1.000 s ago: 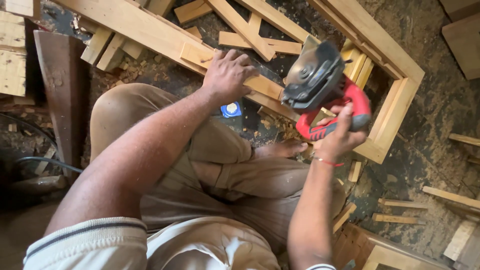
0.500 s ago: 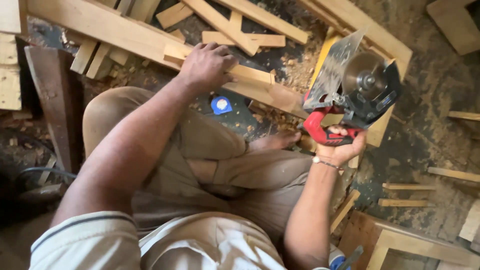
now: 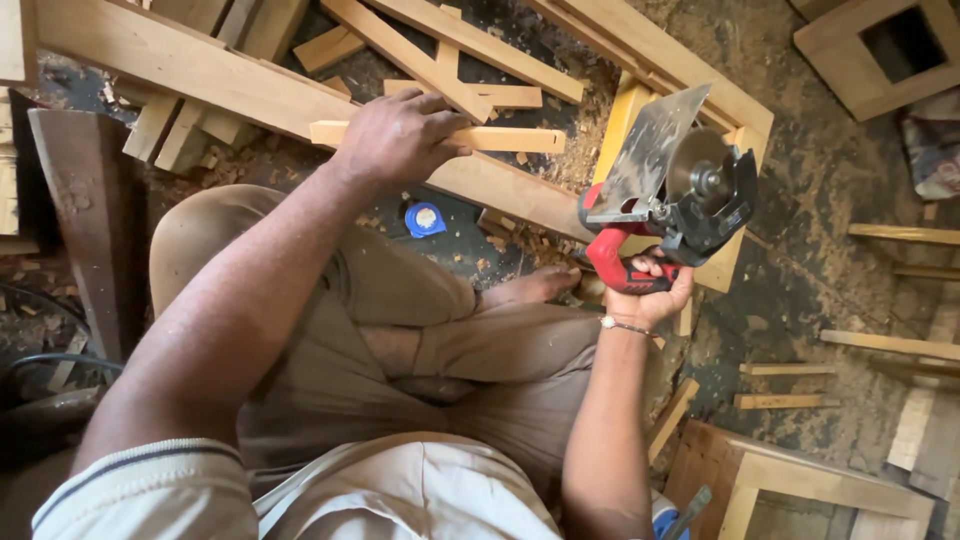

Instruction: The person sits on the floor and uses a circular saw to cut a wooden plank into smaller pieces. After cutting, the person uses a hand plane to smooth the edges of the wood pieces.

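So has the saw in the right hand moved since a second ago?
Yes. The circular saw has tipped up off the wooden frame, its base plate and blade now facing the camera.

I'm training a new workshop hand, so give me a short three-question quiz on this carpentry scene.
1. True or false: the right hand holds the red circular saw with its base plate tilted up.
2. What does the left hand grip?
3. The blue tape measure lies: A) on the frame, B) on the floor near the knee, C) in a hand.

Key: 1 true; 2 a short wooden strip; 3 B.
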